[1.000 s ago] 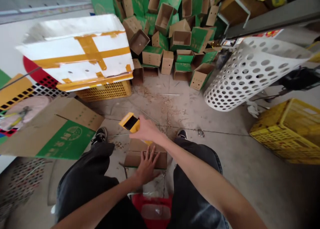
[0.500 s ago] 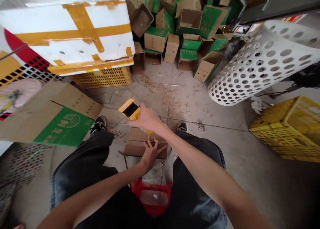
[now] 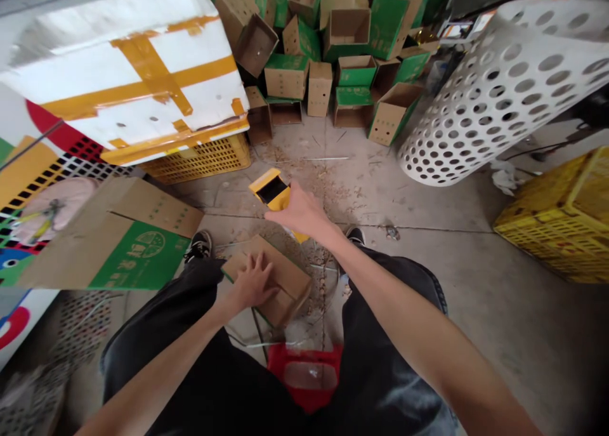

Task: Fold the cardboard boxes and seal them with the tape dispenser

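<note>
My right hand (image 3: 309, 217) is wrapped round a yellow handheld tool (image 3: 272, 188) with a dark rectangular recess at its far end. Its exact kind is unclear, and part of its yellow body shows below my fingers. The tool is held above the floor, just beyond a small brown cardboard box (image 3: 287, 271) between my feet. My left hand (image 3: 252, 284) lies on the box's upper face with fingers spread. The box sits turned at an angle, and a green edge shows at its left end.
A large cardboard box (image 3: 128, 239) stands left, near a taped white foam box (image 3: 190, 74) on a yellow crate (image 3: 200, 160). Small boxes (image 3: 320, 87) pile up ahead. A perforated white cylinder (image 3: 476, 118) and a yellow crate (image 3: 561, 226) are right. A red bag (image 3: 309, 395) lies below.
The small box has rotated from lying straight to lying askew, with my left hand moving left on it. My right hand and the yellow tool have shifted slightly up and right in view.
</note>
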Demonstrator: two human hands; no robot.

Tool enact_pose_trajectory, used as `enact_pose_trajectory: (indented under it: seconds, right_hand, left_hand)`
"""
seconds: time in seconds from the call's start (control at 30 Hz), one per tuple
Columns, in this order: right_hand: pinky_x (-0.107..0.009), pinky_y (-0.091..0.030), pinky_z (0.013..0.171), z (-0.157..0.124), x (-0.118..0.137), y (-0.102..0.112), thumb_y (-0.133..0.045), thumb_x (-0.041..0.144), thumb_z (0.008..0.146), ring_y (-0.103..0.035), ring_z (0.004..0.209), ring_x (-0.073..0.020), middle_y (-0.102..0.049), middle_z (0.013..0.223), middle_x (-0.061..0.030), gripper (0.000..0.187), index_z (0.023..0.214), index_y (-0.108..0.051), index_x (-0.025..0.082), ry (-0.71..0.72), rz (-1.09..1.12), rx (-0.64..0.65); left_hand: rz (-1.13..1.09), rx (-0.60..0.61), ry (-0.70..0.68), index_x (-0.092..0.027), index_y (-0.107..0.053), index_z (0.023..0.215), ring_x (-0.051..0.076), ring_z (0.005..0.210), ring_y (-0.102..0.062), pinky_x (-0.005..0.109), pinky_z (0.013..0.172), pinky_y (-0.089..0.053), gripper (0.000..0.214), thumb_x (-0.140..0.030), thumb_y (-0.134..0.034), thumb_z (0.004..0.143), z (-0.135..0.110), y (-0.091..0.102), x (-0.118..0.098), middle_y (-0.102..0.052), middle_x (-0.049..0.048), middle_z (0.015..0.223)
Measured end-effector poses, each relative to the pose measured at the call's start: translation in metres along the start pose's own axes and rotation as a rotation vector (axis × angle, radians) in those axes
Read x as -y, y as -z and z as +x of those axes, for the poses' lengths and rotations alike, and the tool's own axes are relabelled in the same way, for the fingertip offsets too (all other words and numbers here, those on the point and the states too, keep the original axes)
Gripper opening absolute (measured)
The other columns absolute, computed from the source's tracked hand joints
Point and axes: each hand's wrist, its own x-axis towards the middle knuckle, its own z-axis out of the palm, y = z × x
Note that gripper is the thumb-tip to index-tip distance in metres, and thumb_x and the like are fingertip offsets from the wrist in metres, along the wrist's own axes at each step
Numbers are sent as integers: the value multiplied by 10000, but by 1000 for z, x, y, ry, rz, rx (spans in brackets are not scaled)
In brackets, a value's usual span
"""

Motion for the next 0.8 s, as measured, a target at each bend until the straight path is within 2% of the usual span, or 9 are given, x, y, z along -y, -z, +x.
enact_pose_trajectory:
  seconds: [0.07,0.2,0.27,0.33,0.43,0.53,0.63,0.73,0.8]
  right_hand:
    - [-407,-512,713,1,0,1,-713,547,666,-680,935,-330,-708,994,-147,649,1156,-560,151,-9,18,-17]
    - [-402,-517,699,3,0,1,-720,555,653,-677,922,-320,-701,998,-142,666,1157,-556,153,-19,47,-23]
    - [-399,-519,701,3,0,0,-724,561,651,-677,926,-317,-700,999,-137,675,1164,-552,156,-3,57,-28]
    - [-399,-522,712,4,0,-2,-728,561,653,-677,933,-315,-700,996,-134,681,1171,-547,158,20,61,-27]
    - [-402,-524,713,5,1,-4,-728,542,662,-677,922,-314,-699,979,-134,659,1163,-546,153,31,51,-29]
    - [-408,-528,716,6,0,-6,-728,536,664,-676,916,-313,-696,969,-127,639,1148,-551,158,34,54,-33]
    - [-417,-533,749,5,0,-6,-739,539,655,-674,948,-318,-695,988,-123,675,1178,-542,160,39,53,-32]
    - [-430,-534,760,4,0,-3,-732,525,668,-673,947,-324,-694,994,-129,671,1194,-532,159,31,35,-30]
    - [-440,-532,757,5,1,-2,-730,517,673,-673,939,-332,-692,984,-133,654,1186,-534,162,20,20,-26]
  left_hand:
    - [43,17,48,-157,-472,1489,573,1493,-173,684,943,-502,791,-603,-636,856,2,-4,-12,-124,244,1686]
    - [74,-92,214,-48,-484,1475,586,1503,-99,756,1022,-385,906,-747,-440,900,-19,-26,-59,-54,319,1665]
    - [69,-98,220,-79,-350,1572,603,1496,-83,791,1019,-346,1074,-802,-546,804,-41,-45,-85,-59,344,1652]
    - [101,-84,167,-127,-246,1617,604,1498,-50,817,1038,-297,1199,-745,-711,702,-60,-64,-105,-67,330,1656]
    - [147,-128,76,-177,-230,1625,551,1522,-64,790,1122,-223,1086,-516,-773,749,-70,-75,-106,-103,280,1670]
    - [102,-199,4,-98,-244,1613,490,1544,-87,704,1185,-235,993,-438,-726,814,-57,-59,-65,-116,291,1664]
    - [-24,-270,29,-87,-293,1585,394,1527,-279,556,1178,-372,757,-412,-554,954,-29,-23,9,-285,259,1636]
    - [-191,-283,170,-145,-425,1513,309,1296,-605,412,1066,-506,594,-331,-542,961,0,11,86,-576,192,1457]
    - [-244,-241,290,-155,-556,1417,290,1173,-680,369,1015,-524,500,-275,-576,932,13,26,125,-705,156,1279]
